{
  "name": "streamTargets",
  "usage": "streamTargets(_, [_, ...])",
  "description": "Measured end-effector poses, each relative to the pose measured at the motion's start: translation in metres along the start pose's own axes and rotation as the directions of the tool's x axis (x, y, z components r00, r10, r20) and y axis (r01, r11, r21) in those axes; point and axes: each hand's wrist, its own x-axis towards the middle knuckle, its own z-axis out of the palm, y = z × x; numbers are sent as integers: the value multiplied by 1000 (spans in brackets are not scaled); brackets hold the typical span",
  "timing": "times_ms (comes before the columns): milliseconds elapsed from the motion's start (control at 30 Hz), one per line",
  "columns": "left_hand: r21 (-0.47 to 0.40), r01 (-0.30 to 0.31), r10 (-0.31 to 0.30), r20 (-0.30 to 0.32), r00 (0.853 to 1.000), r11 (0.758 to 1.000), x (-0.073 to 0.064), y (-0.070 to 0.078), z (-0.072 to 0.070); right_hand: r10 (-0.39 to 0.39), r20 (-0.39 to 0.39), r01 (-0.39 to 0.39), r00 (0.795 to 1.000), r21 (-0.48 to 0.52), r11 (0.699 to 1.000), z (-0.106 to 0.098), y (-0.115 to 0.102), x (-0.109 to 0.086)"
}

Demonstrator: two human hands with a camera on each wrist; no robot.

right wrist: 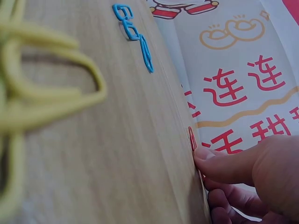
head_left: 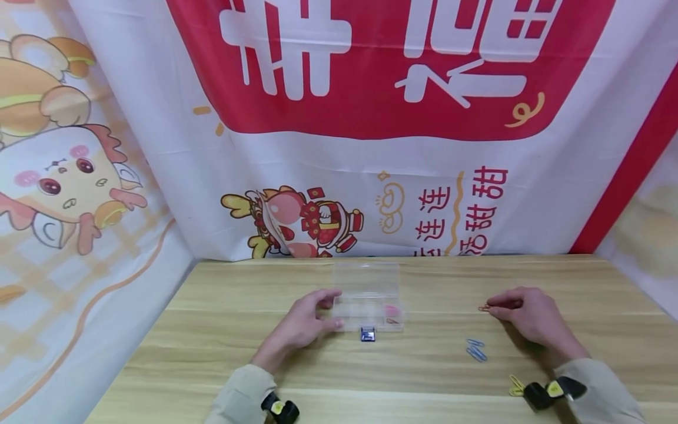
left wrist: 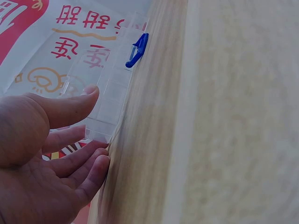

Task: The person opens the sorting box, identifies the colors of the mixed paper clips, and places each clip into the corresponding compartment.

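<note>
Right hand: this hand (head_left: 532, 313) pinches a red paper clip (head_left: 484, 308) between thumb and fingertips; whether a second clip sits in the pinch, I cannot tell.
Red paper clip: low at the worktop (head_left: 424, 377), well to the right of the box, its free end poking out leftward from the fingertips, long axis running roughly left to right.
Clip to box: the gap between them runs almost straight sideways; the clip lies about level with the compartments, and the right end of the box is the nearer one.
Left hand: this hand (head_left: 302, 321) grips the left end of the clear box (head_left: 360, 311), thumb at the near corner, forefinger at the far one.
Clear box: flat on the worktop, long side left to right, lid (head_left: 366, 278) raised at the far edge, blue latch (head_left: 368, 334) at the near edge.
Right-end compartment: a pink item (head_left: 392, 311) and something darker, too small to name.
Blue paper clips (head_left: 476, 350): loose, nearer the person than the red one.
Yellow paper clips (head_left: 516, 386): nearer again, beside the right wrist.
Behind: a printed cloth (head_left: 365, 126).
</note>
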Motion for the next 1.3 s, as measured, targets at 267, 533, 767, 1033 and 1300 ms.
streamTargets(267, [-3, -1, 1, -1, 1000, 1000, 0, -1, 1, -33, -28, 32, 999, -22, 999, 0, 2, -1])
streamTargets(533, [-8, 21, -21, -9, 1000, 1000, -2, 1, 0, -25, -59, 26, 998, 11, 1000, -1, -4, -3])
streamTargets(767, [-7, 12, -12, -4, 1000, 1000, -2, 2, -1, 25, -68, -19, 997, 87, 996, -2, -18, -8])
streamTargets(1033, [-5, 30, -30, 1, 1000, 1000, -1, 3, 0, -91, -138, 105, 986, 94, 990, 5, -34, -13])
streamTargets(1300, [-5, 34, -34, -3, 999, 999, -2, 4, 0, -106, -106, 121, 989, 152, 981, 17, -54, -14])
